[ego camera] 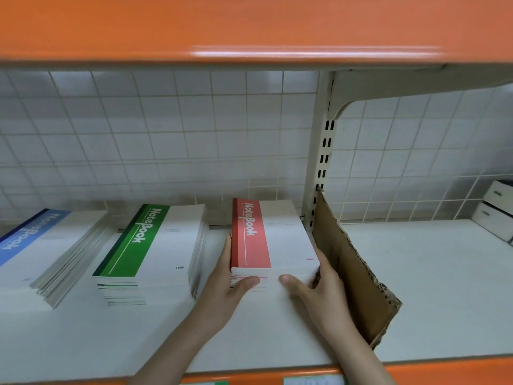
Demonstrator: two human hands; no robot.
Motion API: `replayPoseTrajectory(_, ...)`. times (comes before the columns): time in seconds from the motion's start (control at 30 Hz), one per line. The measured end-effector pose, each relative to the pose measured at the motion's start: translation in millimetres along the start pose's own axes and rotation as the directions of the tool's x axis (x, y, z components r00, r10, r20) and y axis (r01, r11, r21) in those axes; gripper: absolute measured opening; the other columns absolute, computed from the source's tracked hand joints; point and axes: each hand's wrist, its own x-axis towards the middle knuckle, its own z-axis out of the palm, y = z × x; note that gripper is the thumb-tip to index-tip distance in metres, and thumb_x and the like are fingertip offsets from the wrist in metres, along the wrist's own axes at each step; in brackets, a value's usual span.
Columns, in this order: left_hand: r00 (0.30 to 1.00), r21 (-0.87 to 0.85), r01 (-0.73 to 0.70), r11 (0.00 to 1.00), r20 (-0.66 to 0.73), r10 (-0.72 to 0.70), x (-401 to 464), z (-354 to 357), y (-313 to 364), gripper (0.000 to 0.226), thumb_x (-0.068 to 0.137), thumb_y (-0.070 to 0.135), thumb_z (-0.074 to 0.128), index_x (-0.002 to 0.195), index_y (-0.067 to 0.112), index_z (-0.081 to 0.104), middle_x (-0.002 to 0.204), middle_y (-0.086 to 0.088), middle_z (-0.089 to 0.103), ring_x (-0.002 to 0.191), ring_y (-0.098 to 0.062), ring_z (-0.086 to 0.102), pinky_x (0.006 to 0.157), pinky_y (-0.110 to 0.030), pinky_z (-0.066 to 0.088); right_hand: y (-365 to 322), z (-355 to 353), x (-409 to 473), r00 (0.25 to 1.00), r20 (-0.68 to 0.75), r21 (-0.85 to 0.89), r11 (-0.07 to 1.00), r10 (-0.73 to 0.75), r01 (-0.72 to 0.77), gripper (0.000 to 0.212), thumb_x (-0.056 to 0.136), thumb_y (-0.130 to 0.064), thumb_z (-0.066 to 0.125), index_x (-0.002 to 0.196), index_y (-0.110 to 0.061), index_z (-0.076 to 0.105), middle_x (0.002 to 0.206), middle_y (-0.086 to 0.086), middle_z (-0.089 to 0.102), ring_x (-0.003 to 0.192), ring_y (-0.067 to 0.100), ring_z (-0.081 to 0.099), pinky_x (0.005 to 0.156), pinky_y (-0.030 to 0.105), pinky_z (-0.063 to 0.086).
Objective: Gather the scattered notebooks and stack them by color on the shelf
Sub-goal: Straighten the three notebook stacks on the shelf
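Three stacks of notebooks lie on the white shelf (pixel 277 337). The red stack (pixel 277 240) is at the middle, the green stack (pixel 155 251) to its left, and the blue stack (pixel 41 254) at the far left, fanned out and partly cut off. My left hand (pixel 227 284) grips the red stack's left side with the thumb on its front edge. My right hand (pixel 319 287) holds the stack's right front corner, thumb on the front edge. Both hands clasp the red stack, which rests on the shelf.
A brown cardboard divider (pixel 358 276) stands on edge just right of the red stack. Beyond it, white boxes (pixel 497 215) sit at the far right. An orange shelf (pixel 249 29) hangs overhead, with a wire grid back (pixel 166 134) and a slotted upright (pixel 323 162).
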Motion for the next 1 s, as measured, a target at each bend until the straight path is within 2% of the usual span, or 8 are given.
replayPoseTrajectory(0.1, 1.000, -0.016, 0.006, 1.000, 0.010, -0.006, 0.9, -0.9, 0.6, 0.093, 0.082, 0.036, 0.063, 0.152, 0.026, 0.003, 0.138, 0.013, 0.046, 0.116, 0.015, 0.047, 0.092, -0.004, 0.039, -0.6, 0.7, 0.3, 1.000, 0.005, -0.020, 1.000, -0.002, 0.002, 0.054, 0.078, -0.013, 0.076, 0.116, -0.043, 0.052, 0.110, -0.027, 0.065, 0.104, -0.008, 0.059, 0.082, 0.009, 0.047)
replayPoseTrajectory(0.2, 1.000, 0.011, 0.010, 1.000, 0.008, -0.010, 1.7, 0.6, -0.5, 0.087, 0.088, 0.030, 0.060, 0.152, 0.025, 0.002, 0.140, 0.010, 0.047, 0.114, 0.013, 0.049, 0.090, -0.001, 0.038, 0.1, 0.2, 0.5, 1.000, 0.004, -0.026, 1.000, 0.005, -0.005, 0.054, 0.079, -0.012, 0.075, 0.115, -0.044, 0.052, 0.109, -0.027, 0.065, 0.104, -0.007, 0.060, 0.080, 0.007, 0.047)
replayPoseTrajectory(0.3, 1.000, 0.031, -0.004, 1.000, -0.014, 0.004, 2.1, 1.4, -1.4, 0.085, 0.091, 0.025, 0.059, 0.152, 0.025, 0.001, 0.141, 0.008, 0.046, 0.121, -0.001, 0.049, 0.098, -0.010, 0.038, 0.7, -0.4, 0.9, 1.000, 0.013, -0.008, 1.000, 0.017, -0.017, 0.055, 0.079, -0.012, 0.076, 0.121, -0.037, 0.052, 0.112, -0.024, 0.065, 0.106, -0.005, 0.060, 0.083, 0.013, 0.049)
replayPoseTrajectory(0.37, 1.000, 0.042, -0.015, 0.999, -0.015, 0.015, 1.9, 0.5, -1.7, 0.086, 0.090, 0.027, 0.060, 0.152, 0.025, 0.002, 0.141, 0.009, 0.046, 0.123, -0.003, 0.049, 0.100, -0.015, 0.039, 0.0, -0.2, 1.3, 1.000, 0.019, 0.000, 1.000, 0.019, -0.019, 0.055, 0.078, -0.012, 0.076, 0.122, -0.035, 0.051, 0.113, -0.024, 0.065, 0.107, -0.005, 0.059, 0.084, 0.012, 0.048)
replayPoseTrajectory(0.47, 1.000, 0.029, -0.005, 1.000, 0.003, 0.004, 0.7, -1.6, -4.0, 0.091, 0.085, 0.026, 0.067, 0.152, 0.027, 0.006, 0.136, 0.013, 0.050, 0.119, 0.002, 0.051, 0.095, -0.010, 0.042, 0.5, -0.3, -0.6, 0.999, 0.021, -0.001, 0.999, 0.043, -0.043, 0.058, 0.074, -0.009, 0.079, 0.117, -0.035, 0.050, 0.108, -0.029, 0.064, 0.103, -0.009, 0.059, 0.081, 0.006, 0.046)
replayPoseTrajectory(0.6, 1.000, 0.036, 0.002, 0.999, 0.018, -0.002, 1.0, -1.8, -7.2, 0.083, 0.088, 0.017, 0.064, 0.152, 0.022, 0.011, 0.133, 0.013, 0.053, 0.111, 0.016, 0.050, 0.088, -0.001, 0.040, 3.3, -2.3, -1.4, 0.996, 0.029, -0.021, 0.996, 0.089, -0.089, 0.054, 0.074, -0.006, 0.078, 0.118, -0.028, 0.055, 0.109, -0.019, 0.068, 0.104, -0.003, 0.061, 0.084, 0.013, 0.048)
replayPoseTrajectory(0.7, 1.000, 0.011, 0.013, 1.000, 0.006, -0.013, 1.0, -0.4, -7.2, 0.081, 0.090, 0.012, 0.062, 0.152, 0.020, 0.010, 0.133, 0.015, 0.050, 0.108, 0.023, 0.047, 0.085, 0.003, 0.036, 4.3, -2.6, -0.5, 0.995, 0.013, -0.056, 0.994, 0.100, -0.099, 0.050, 0.074, -0.008, 0.078, 0.114, -0.031, 0.058, 0.106, -0.021, 0.069, 0.101, -0.006, 0.061, 0.082, 0.011, 0.047)
replayPoseTrajectory(1.0, 1.000, -0.050, -0.010, 0.999, 0.000, 0.010, 1.2, 1.1, -6.2, 0.079, 0.089, 0.011, 0.063, 0.150, 0.023, 0.015, 0.134, 0.012, 0.052, 0.114, 0.010, 0.052, 0.089, -0.005, 0.041, 2.6, -0.6, -0.9, 0.989, -0.021, -0.077, 0.986, 0.150, -0.151, 0.048, 0.072, -0.012, 0.080, 0.109, -0.032, 0.058, 0.102, -0.020, 0.069, 0.098, -0.007, 0.062, 0.084, 0.020, 0.049)
